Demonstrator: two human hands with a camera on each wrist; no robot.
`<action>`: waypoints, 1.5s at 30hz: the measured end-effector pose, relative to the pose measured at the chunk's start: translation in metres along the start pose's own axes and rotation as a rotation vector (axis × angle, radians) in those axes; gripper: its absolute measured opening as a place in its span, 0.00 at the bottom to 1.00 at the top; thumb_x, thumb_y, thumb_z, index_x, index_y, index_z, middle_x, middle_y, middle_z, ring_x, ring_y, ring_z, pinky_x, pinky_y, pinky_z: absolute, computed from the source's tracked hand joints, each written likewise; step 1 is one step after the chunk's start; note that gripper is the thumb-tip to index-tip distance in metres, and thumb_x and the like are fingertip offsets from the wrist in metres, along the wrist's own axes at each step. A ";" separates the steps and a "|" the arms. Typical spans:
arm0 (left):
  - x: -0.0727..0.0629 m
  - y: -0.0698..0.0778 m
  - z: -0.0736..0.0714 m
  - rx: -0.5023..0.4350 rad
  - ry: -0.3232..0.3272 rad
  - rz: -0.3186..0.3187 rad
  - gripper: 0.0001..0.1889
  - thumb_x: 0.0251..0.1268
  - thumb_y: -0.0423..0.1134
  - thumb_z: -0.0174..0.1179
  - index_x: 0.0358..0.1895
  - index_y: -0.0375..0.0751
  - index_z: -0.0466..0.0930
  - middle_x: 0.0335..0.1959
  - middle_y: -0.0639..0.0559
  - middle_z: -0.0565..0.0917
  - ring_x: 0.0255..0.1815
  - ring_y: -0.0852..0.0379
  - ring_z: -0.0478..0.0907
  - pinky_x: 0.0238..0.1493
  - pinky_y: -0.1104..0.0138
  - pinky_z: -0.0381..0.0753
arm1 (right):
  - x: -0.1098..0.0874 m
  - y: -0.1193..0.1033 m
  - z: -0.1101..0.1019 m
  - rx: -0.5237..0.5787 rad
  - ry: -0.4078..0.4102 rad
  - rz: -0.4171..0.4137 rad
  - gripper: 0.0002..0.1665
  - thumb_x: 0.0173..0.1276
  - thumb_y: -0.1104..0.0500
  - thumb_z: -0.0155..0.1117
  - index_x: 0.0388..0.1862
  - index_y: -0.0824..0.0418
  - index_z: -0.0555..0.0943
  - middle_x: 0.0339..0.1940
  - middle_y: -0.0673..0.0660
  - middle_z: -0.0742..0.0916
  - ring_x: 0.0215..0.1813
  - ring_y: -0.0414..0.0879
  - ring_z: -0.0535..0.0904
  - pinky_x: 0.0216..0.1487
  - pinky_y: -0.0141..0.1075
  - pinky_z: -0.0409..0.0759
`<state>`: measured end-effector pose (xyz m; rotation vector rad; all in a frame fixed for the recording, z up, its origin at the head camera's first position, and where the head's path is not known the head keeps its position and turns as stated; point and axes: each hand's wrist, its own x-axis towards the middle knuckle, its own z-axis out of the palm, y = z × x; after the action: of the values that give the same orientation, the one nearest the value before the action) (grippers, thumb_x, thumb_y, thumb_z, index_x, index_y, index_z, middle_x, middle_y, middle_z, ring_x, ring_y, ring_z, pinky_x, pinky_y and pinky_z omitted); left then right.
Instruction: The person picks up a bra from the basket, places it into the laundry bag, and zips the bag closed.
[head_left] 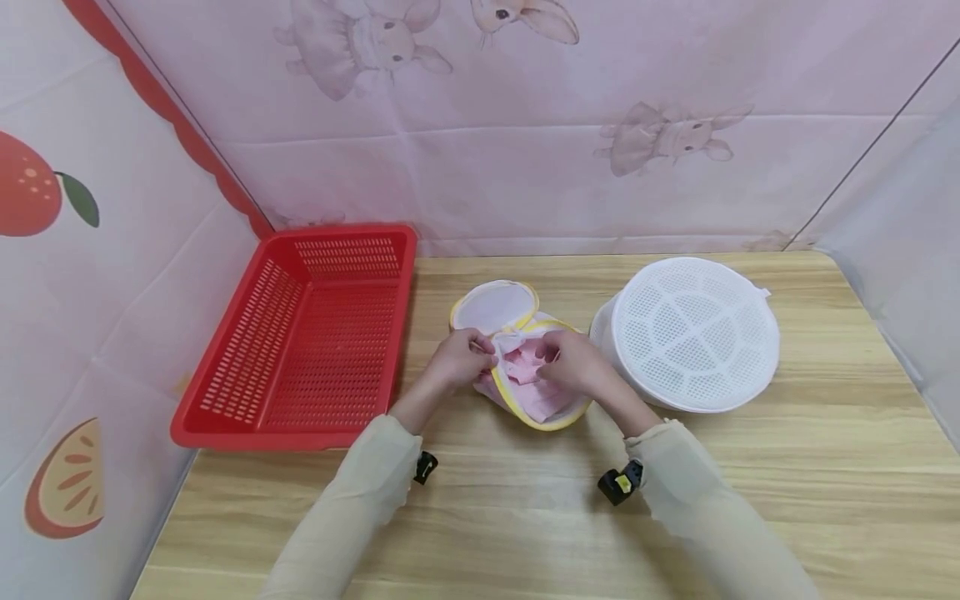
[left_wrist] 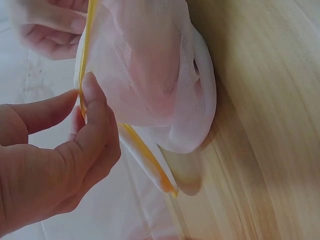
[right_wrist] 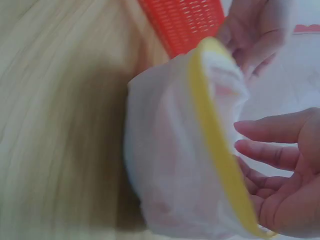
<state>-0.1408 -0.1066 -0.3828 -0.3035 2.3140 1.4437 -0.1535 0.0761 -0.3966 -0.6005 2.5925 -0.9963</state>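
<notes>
A white mesh laundry bag with yellow zipper trim stands on the table, its round lid folded back. Pink cloth lies inside and shows faintly through the mesh. My left hand pinches the yellow-edged rim between thumb and forefinger, seen closely in the left wrist view, where the bag fills the middle. Across the mouth, my right hand reaches over the opening, its fingers loosely bent and apart. In the right wrist view those fingers are right at the rim, with nothing visible between them.
To the left sits a red plastic basket with slotted walls. At the right a white round mesh-topped container stands close to my right hand. Behind the wooden table rises a pink rabbit-print wall covering.
</notes>
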 end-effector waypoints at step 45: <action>-0.006 -0.004 -0.018 -0.061 0.076 -0.010 0.09 0.54 0.21 0.56 0.39 0.27 0.71 0.26 0.47 0.69 0.22 0.56 0.73 0.36 0.62 0.81 | -0.008 -0.009 -0.039 -0.258 -0.017 0.203 0.04 0.51 0.68 0.57 0.28 0.67 0.75 0.26 0.59 0.79 0.28 0.52 0.73 0.26 0.39 0.72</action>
<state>-0.1381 -0.1249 -0.3766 -0.3938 2.3274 1.5253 -0.1605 0.0959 -0.3617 -0.3913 2.7219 -0.5968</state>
